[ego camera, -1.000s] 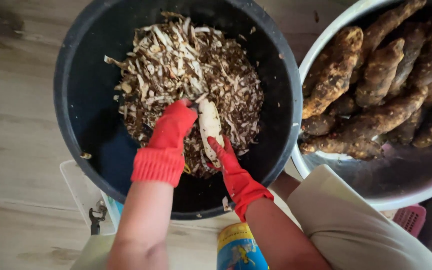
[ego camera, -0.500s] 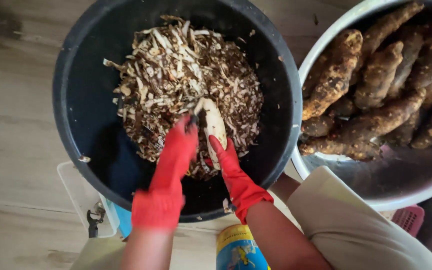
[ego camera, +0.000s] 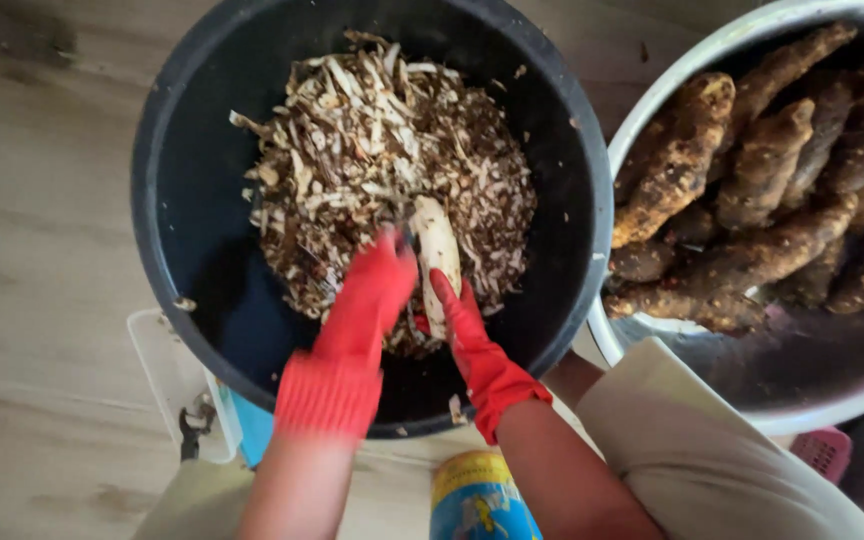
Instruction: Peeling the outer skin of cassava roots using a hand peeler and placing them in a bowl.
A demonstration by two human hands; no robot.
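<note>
Though partly hidden, the root [ego camera: 436,250] looks pale, seemingly peeled

Both hands are in red rubber gloves, left hand [ego camera: 367,300] and right hand [ego camera: 467,335], smooth with a dull sheen and ribbed at the cuffs. The peeled root [ego camera: 437,250] between them looks pale, damp and smooth. The black bucket [ego camera: 182,200] is plastic, slightly glossy on the inside wall, and the peelings [ego camera: 372,140] in it are dry, fibrous and rough. The unpeeled roots [ego camera: 752,190] are crusty, matt brown skin with dirt. Their basin [ego camera: 652,120] looks like shiny pale metal. The floor [ego camera: 42,250] is matt wood grain.
</note>
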